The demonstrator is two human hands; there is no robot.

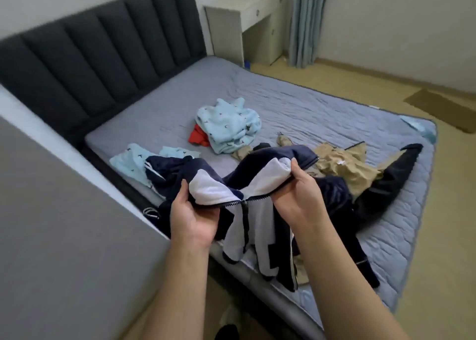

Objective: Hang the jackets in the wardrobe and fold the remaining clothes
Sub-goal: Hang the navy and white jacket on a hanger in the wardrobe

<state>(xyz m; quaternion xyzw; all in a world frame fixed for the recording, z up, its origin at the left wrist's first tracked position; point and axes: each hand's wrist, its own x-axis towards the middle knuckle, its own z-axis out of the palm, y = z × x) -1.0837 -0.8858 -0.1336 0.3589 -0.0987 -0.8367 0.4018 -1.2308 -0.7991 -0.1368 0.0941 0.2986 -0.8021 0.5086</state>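
Note:
I hold a navy and white zip jacket (257, 218) up over the near edge of the bed (296, 102). My left hand (195, 216) grips its collar on the left of the zipper, and my right hand (296, 198) grips the collar on the right. The rest of the jacket hangs down onto the mattress. A light blue fleece garment (229, 126) lies bundled mid-bed with a red piece (197, 136) beside it. A second light blue piece (134, 164) lies near the left edge. A tan garment (345, 164) and a dark garment (386, 185) lie to the right.
A dark padded headboard (103, 51) runs along the bed's far left. A grey panel (64, 223) stands close on my left. A white desk (255, 17) and a blue-grey curtain (306, 23) are at the back. A brown mat (445, 108) lies on the floor at right.

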